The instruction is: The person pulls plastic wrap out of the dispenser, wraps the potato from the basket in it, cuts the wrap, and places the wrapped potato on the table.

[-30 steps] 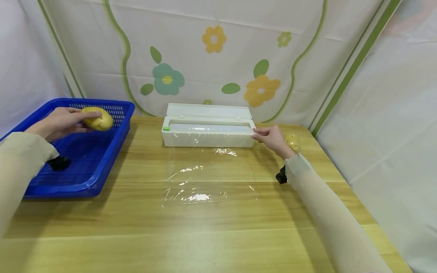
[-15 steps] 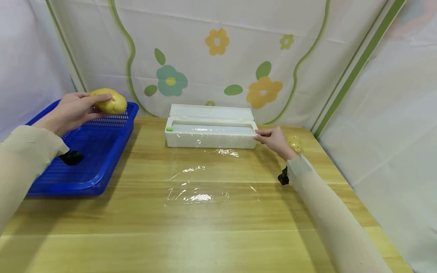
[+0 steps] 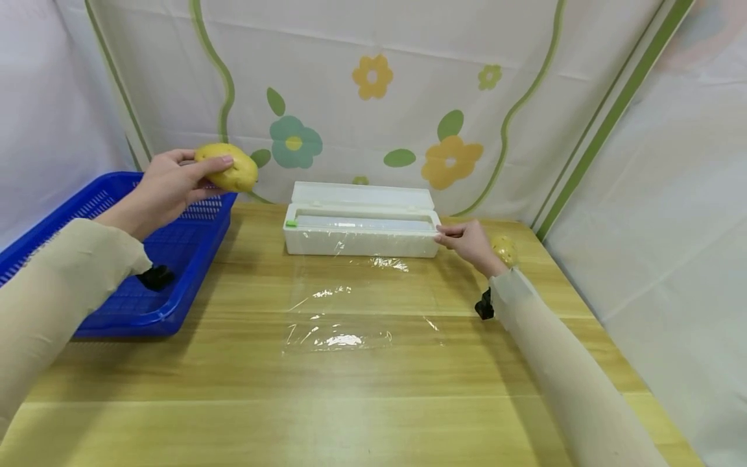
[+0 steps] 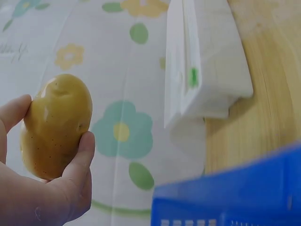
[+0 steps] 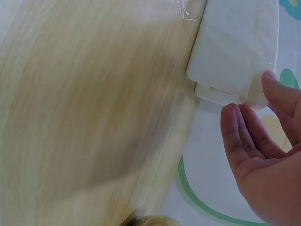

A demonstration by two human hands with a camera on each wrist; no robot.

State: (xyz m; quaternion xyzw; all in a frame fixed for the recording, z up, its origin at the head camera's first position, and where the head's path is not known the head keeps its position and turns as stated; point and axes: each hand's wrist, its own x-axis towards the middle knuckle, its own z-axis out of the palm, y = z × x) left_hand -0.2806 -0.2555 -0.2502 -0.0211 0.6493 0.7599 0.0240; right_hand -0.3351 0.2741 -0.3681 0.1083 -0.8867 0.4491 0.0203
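My left hand (image 3: 169, 185) holds a yellow potato (image 3: 229, 167) up above the far right rim of the blue basket (image 3: 201, 259); thumb and fingers grip its sides in the left wrist view. At the back stands a white cling film box (image 3: 362, 244), lid raised, a small green piece at its left end. A sheet of clear cling film (image 3: 344, 318) runs from the box's front towards me over the tabletop. With thumb and fingertips my right hand (image 3: 469, 243) pinches the box's right end corner, which the right wrist view shows close up.
Behind my right wrist lies a second potato (image 3: 504, 250) with a shiny surface, partly hidden by the hand. A white curtain (image 3: 350, 136) with printed flowers closes off the back. The wooden table (image 3: 327, 415) carries everything.
My left hand has carried the potato up and to the right, from over the basket towards its far right rim. The right hand stays at the box's corner; the film lies as before.
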